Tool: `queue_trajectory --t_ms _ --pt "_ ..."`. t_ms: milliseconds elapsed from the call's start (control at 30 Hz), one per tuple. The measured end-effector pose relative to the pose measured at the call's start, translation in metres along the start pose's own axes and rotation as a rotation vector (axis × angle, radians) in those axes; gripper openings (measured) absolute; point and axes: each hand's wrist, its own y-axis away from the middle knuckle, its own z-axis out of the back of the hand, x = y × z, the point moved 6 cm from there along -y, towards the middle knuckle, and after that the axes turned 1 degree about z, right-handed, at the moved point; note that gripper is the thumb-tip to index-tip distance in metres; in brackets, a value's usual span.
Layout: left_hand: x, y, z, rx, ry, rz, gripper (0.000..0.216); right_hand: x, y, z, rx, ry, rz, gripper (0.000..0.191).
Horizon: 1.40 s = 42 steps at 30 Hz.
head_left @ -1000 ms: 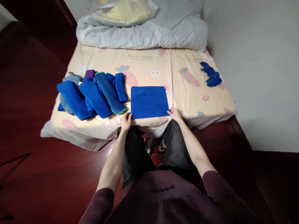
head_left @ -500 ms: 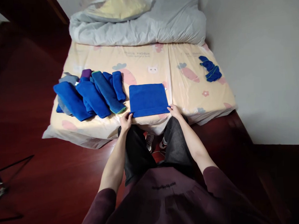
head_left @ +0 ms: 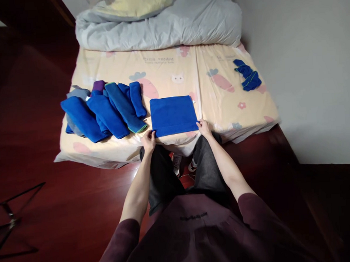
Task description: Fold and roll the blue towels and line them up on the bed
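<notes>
My left hand (head_left: 148,140) is pinching the near left corner of the blue cloth (head_left: 174,111), and my right hand (head_left: 204,128) is pinching its near right corner. Over the last second neither pinch is visibly shifting, so the folding looks to be pausing. The cloth is lying flat on the bed (head_left: 169,84), a narrow band showing along its near edge. Rolls (head_left: 107,115) are lying just left; a crumpled piece (head_left: 250,80) is resting well to the right. Beyond, a quilt (head_left: 157,34) is bunching.
</notes>
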Motion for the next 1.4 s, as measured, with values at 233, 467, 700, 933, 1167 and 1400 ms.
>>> queue_trajectory --t_ms 233,467,700,933,1167,1400 --pt "-0.002 0.001 -0.001 0.0 -0.041 -0.041 0.035 -0.001 0.001 -0.006 -0.004 0.086 -0.028 0.025" --pt "0.002 0.0 -0.005 0.022 -0.069 -0.059 0.034 -0.005 -0.005 -0.01 -0.031 0.103 -0.021 0.017" --pt "-0.017 0.006 0.0 -0.007 -0.16 -0.214 0.03 0.001 0.004 -0.014 -0.097 0.116 -0.081 0.016" --pt "-0.028 0.012 -0.007 0.233 -0.112 -0.337 0.027 0.032 0.021 -0.007 -0.078 0.223 0.322 0.034" --pt "-0.029 0.019 -0.006 0.268 -0.131 -0.331 0.035 0.027 0.036 -0.006 0.167 0.231 0.499 0.04" --pt "-0.027 0.017 -0.01 0.285 -0.238 -0.332 0.051 0.017 0.034 0.003 0.142 0.296 0.512 0.046"
